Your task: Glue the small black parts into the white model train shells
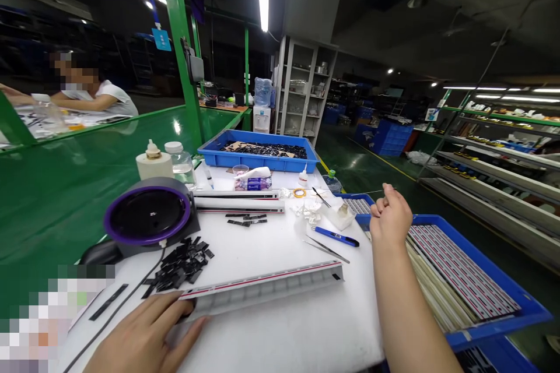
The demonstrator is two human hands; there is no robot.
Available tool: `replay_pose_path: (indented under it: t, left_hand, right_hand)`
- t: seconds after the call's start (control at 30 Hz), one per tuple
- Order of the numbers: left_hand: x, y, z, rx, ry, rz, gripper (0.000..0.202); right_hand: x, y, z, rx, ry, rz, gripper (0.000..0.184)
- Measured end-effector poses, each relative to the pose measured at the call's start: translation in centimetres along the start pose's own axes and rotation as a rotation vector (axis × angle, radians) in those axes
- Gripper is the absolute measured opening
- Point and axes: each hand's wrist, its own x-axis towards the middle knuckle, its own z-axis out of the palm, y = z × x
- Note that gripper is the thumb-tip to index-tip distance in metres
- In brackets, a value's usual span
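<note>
My left hand (146,335) lies flat at the near edge of the white table (280,326), fingers stretched out, pressing on the left end of a long grey strip with a red stripe (266,284). My right hand (391,217) is raised above the table's right edge, fingers pinched together on a thin wire or needle that sticks out to the right. A heap of small black pieces (179,265) lies just beyond my left hand. Tweezers (326,249) and a blue cutter knife (336,236) lie left of my right hand.
A round black and purple device (149,215) stands at the back left, with bottles behind. Blue trays: one with black parts (258,151) at the back, one with striped strips (464,274) at the right. Another person sits beyond the green partition (87,175).
</note>
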Motion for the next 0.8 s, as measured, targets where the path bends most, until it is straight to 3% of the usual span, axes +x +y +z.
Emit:
replay_pose_path:
  t: [0.07,0.2,0.47,0.6,0.8]
  left_hand:
    - [0.4,0.5,-0.6,0.051,-0.047,0.046,0.033]
    - [1.3,1.7,-2.0,0.060,-0.087,0.101,0.031]
    - [1.2,3.0,-3.0,0.061,-0.182,0.041,0.025]
    - [1.0,3.1,-3.0,0.043,-0.214,0.014,0.025]
    - [1.1,3.3,-3.2,0.025,-0.223,0.000,0.024]
  right_hand:
    - [-2.0,-1.5,0.1,0.180,-0.048,0.140,0.035]
    - [-8.2,-3.0,0.8,0.300,-0.134,0.311,0.033]
    - [-23.4,-1.6,3.7,0.274,-0.333,0.583,0.031]
    - [-28.3,0.5,4.1,0.160,-0.427,0.560,0.032]
    - [-30.9,2.1,3.8,-0.090,-0.528,0.396,0.036]
